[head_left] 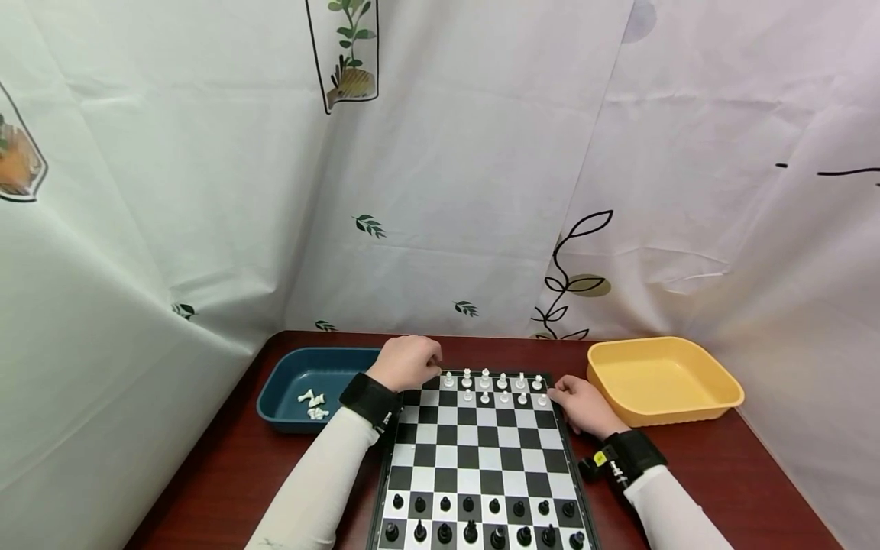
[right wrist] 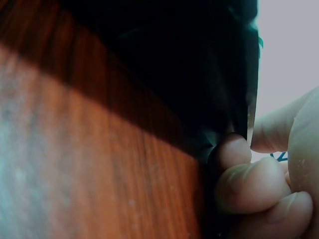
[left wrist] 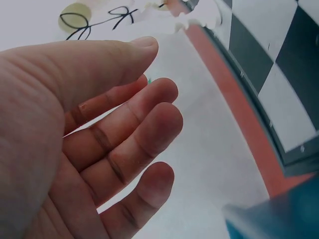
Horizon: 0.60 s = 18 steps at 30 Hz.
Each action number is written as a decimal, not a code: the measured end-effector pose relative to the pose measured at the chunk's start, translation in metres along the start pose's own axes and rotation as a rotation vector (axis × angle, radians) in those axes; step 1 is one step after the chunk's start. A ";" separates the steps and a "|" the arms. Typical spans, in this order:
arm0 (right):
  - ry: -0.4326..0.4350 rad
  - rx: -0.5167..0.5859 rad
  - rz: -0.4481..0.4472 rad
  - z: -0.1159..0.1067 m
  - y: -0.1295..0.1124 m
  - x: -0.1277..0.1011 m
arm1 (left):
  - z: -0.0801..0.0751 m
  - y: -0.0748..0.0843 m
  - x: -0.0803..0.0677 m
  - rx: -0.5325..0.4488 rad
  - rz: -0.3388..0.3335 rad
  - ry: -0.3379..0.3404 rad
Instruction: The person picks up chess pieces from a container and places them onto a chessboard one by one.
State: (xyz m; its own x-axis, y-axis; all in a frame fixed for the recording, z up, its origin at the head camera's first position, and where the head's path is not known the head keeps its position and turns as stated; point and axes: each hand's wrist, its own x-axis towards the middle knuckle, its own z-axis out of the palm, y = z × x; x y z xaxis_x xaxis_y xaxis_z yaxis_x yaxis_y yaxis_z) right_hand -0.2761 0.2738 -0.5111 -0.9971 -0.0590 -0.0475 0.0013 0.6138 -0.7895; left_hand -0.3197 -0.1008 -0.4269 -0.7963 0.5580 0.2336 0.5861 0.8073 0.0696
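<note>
A black-and-white chessboard [head_left: 467, 458] lies on the table. White chess pieces [head_left: 485, 380] stand in two rows at its far end, and black chess pieces [head_left: 470, 532] in two rows at the near end. Over the far left corner is my left hand [head_left: 407, 362]; in the left wrist view its fingers [left wrist: 159, 128] are loosely bent, with nothing between them and the thumb. My right hand [head_left: 584, 405] pinches the board's right rim near the far corner. The right wrist view shows fingers [right wrist: 251, 184] against the board's dark side [right wrist: 199, 64], the thumb on the other face.
Left of the board, a blue tray [head_left: 275, 382] holds several white chess pieces [head_left: 315, 403]. A yellow tray [head_left: 667, 382] stands at the right, behind my right wrist. The reddish-brown table [head_left: 742, 481] meets a printed white cloth [head_left: 467, 191] at the back.
</note>
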 end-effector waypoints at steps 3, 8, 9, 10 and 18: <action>0.001 0.000 -0.003 0.001 0.001 0.000 | -0.007 -0.004 -0.006 -0.014 -0.032 0.004; 0.005 -0.007 0.001 0.001 0.002 0.000 | -0.021 -0.011 -0.016 -0.048 -0.087 0.014; 0.005 -0.007 0.002 0.001 0.002 0.000 | -0.023 -0.013 -0.017 -0.051 -0.096 0.021; 0.005 -0.008 0.000 0.001 0.002 0.000 | -0.025 -0.014 -0.019 -0.054 -0.106 0.026; 0.002 0.000 0.001 0.001 0.002 -0.001 | -0.031 -0.041 -0.032 -0.082 -0.181 0.067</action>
State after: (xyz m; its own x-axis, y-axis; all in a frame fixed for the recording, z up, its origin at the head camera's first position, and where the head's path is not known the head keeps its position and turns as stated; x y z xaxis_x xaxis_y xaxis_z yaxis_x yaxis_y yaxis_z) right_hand -0.2754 0.2745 -0.5128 -0.9973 -0.0568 -0.0473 0.0025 0.6138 -0.7895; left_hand -0.3139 -0.1575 -0.4075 -0.8795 0.3894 0.2737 0.4471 0.8731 0.1943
